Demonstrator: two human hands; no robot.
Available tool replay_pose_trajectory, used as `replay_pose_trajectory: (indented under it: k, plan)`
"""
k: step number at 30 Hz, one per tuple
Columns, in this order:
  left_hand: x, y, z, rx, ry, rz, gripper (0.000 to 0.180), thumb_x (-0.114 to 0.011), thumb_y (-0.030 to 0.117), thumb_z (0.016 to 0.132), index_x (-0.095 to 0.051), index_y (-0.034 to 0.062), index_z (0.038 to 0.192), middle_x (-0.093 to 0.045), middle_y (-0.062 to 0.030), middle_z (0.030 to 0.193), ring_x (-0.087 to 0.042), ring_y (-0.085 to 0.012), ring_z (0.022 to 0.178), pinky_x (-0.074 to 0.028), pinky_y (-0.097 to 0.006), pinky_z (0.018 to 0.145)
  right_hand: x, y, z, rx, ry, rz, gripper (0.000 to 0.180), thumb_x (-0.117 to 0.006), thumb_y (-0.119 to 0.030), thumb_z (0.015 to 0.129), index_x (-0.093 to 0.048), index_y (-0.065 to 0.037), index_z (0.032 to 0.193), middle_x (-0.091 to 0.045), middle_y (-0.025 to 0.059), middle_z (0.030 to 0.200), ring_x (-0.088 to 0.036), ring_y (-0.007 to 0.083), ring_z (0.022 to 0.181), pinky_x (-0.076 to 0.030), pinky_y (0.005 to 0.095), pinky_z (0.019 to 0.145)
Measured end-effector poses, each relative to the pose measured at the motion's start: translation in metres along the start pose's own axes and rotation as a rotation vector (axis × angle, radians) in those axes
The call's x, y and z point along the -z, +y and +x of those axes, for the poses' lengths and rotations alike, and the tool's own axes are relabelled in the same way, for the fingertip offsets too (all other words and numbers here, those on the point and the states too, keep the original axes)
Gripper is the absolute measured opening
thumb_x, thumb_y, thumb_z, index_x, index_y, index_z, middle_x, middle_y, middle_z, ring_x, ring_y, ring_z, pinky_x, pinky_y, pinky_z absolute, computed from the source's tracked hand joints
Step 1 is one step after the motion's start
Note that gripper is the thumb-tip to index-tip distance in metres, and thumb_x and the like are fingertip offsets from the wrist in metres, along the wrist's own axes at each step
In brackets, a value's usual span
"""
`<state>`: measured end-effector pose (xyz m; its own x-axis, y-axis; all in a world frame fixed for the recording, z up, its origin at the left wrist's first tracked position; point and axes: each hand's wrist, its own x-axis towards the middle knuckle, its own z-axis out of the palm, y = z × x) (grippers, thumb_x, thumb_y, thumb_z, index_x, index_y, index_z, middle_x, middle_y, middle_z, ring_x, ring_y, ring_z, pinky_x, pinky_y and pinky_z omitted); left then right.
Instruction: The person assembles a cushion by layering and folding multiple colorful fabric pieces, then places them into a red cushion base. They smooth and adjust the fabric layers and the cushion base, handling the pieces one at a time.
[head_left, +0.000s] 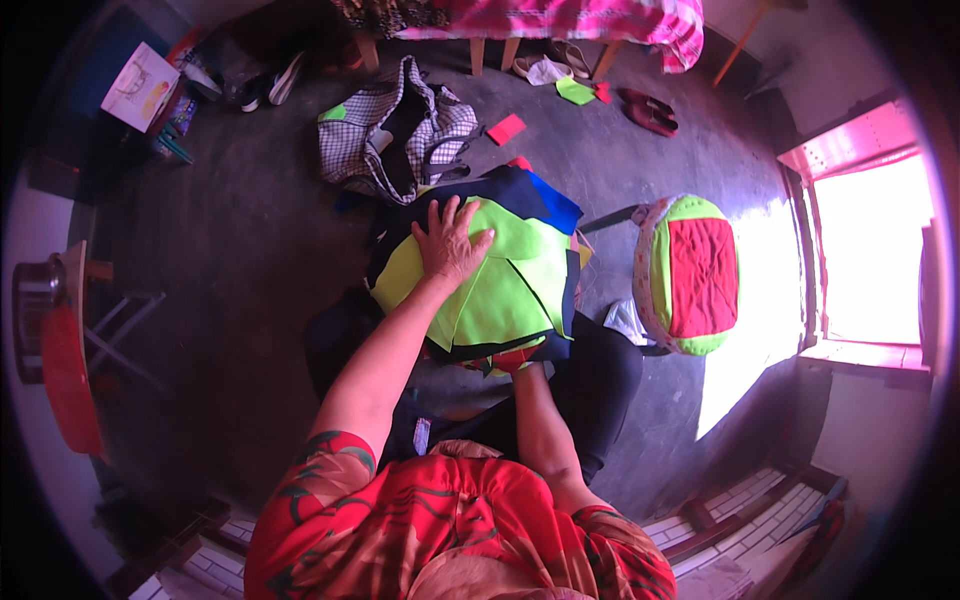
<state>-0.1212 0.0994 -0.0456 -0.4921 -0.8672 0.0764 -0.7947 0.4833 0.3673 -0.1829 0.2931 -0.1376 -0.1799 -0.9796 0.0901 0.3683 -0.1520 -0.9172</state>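
Note:
A lime-green fabric piece [510,290] made of several panels lies over my lap, with dark navy fabric [490,190] around its edges. My left hand [453,240] rests on the green cloth, palm down and fingers spread. From below, my right forearm [540,410] reaches under the near edge, where red and patterned cloth shows; the fabric hides my right hand and its fingers. A bright blue piece of cloth [553,204] sticks out at the far right of the pile.
A round stool with a red and green padded cover [703,275] stands at my right. Beyond the pile, a checked bag [360,130] lies on the dark floor near a red scrap [506,129]. Dark red shoes [648,112] lie near the pink-covered bed [590,20]. Sunlight enters through a window [870,250].

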Motion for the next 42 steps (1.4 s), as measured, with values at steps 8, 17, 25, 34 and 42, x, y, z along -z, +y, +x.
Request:
replay_pose_trajectory:
  k: [8, 17, 25, 34, 42]
  plan:
    - [0.000, -0.029, 0.005, 0.040, 0.065, -0.170, 0.057, -0.054, 0.053, 0.080, -0.044, 0.0270, 0.130, -0.040, -0.0046, 0.137, -0.031, -0.0313, 0.130, -0.023, -0.066, 0.098, -0.008, -0.026, 0.025, -0.095, 0.044, -0.872, 0.045, -0.039, -0.036, 0.092, -0.040, -0.007, 0.128, -0.043, 0.0118, 0.127, -0.042, 0.0249, 0.114, -0.035, 0.0369, 0.095]
    - [-0.055, -0.165, 0.051, 0.168, -0.083, -1.292, 0.041, -0.047, 0.031, 0.091, -0.051, 0.0077, 0.124, -0.054, -0.0122, 0.124, -0.049, -0.0238, 0.116, -0.035, -0.030, 0.099, -0.082, -0.056, 0.104, 0.010, 0.055, -0.768, 0.034, -0.048, -0.027, 0.091, -0.053, -0.002, 0.113, -0.058, 0.0107, 0.104, -0.055, 0.0210, 0.091, -0.045, 0.0326, 0.079]
    - [-0.077, -0.191, -0.036, 0.671, -0.285, -1.876, 0.043, -0.048, 0.032, 0.089, -0.051, 0.0076, 0.124, -0.054, -0.0122, 0.123, -0.049, -0.0241, 0.116, -0.036, -0.031, 0.098, -0.105, -0.048, 0.111, -0.237, 0.157, -0.366, 0.039, -0.050, -0.034, 0.091, -0.056, 0.002, 0.106, -0.062, 0.0105, 0.088, -0.057, 0.0140, 0.078, -0.046, 0.0284, 0.069]
    - [-0.052, -0.212, -0.066, 0.812, -0.059, -1.835, 0.044, -0.050, 0.033, 0.088, -0.050, 0.0075, 0.124, -0.054, -0.0123, 0.122, -0.049, -0.0245, 0.115, -0.037, -0.033, 0.097, -0.157, -0.072, 0.140, -0.182, -0.024, -0.361, 0.029, -0.061, -0.022, 0.086, -0.058, -0.003, 0.108, -0.062, 0.0076, 0.098, -0.057, 0.0168, 0.091, -0.045, 0.0318, 0.081]
    - [-0.016, -0.235, -0.126, 0.917, 0.130, -1.742, 0.046, -0.052, 0.033, 0.086, -0.050, 0.0073, 0.124, -0.054, -0.0124, 0.122, -0.050, -0.0248, 0.114, -0.037, -0.034, 0.097, -0.231, -0.107, 0.170, 0.069, -0.262, -1.125, 0.062, -0.062, -0.060, 0.069, -0.063, -0.008, 0.103, -0.052, 0.0184, 0.112, -0.040, 0.0362, 0.108, -0.035, 0.0485, 0.088]
